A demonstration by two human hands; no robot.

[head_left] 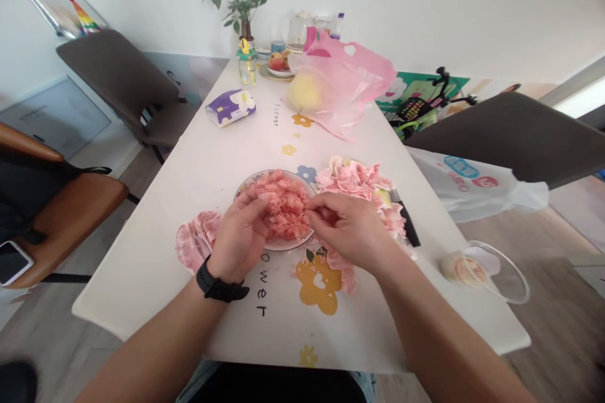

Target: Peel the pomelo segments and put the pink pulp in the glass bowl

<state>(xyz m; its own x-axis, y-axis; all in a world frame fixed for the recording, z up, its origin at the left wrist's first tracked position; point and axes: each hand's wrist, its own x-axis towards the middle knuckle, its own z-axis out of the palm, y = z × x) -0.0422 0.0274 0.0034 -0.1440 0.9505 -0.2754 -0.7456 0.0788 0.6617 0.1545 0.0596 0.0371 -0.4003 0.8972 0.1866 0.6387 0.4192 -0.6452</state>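
Observation:
A patterned round plate [302, 241] stands mid-table, heaped with torn pink-red pomelo flesh [286, 204]. My left hand [241, 227], a dark watch on its wrist, curls at the plate's left rim, thumb and fingers drawn together over the flesh. At the right rim my right hand [347, 223] pinches thumb against forefinger. Anything between the fingers of either hand blends with the flesh behind and I cannot make it out. Pink peel and membrane [354, 179] pile up right of the plate. More pink peel [196, 239] lies left of my left hand.
A knife's black handle [408, 225] sticks out beside the peel pile. A clear round container [496, 271] is at the right edge. Farther back are a tissue pack [231, 107], a pink plastic bag [350, 82] with a yellowish fruit [305, 93], and a cup [246, 68].

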